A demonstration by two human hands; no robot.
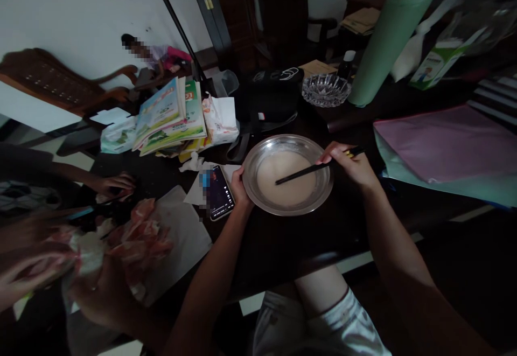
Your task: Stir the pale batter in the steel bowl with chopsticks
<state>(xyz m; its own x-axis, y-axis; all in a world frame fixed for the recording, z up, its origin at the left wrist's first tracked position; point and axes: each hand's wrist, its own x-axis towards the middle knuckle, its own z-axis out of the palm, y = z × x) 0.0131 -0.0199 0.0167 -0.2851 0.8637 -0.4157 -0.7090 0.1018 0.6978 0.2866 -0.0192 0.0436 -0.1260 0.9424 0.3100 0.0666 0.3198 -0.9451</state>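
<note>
A round metal bowl (249, 156) with a pale, milky liquid (283, 186) in it rests on the dark table before me. My left hand (241, 188) grips the bowl's left rim, the thumb on top and the other fingers mostly hidden below. Above the bowl's right side, my right hand (349, 165) is closed around dark chopsticks (301, 174) whose tips reach into the liquid. Just left of my left hand lies a phone (220, 194) with a lit screen, partly on white paper (194, 192).
At left, other people's hands (97, 291) are near pinkish crumpled pieces (141, 232) on a white sheet (188, 232). Books (161, 119) and a tissue pack (220, 119) stand behind the phone. Beyond the bowl are a black bag (266, 97), glass ashtray (326, 91) and green flask (391, 43); pink folder (448, 140) at right.
</note>
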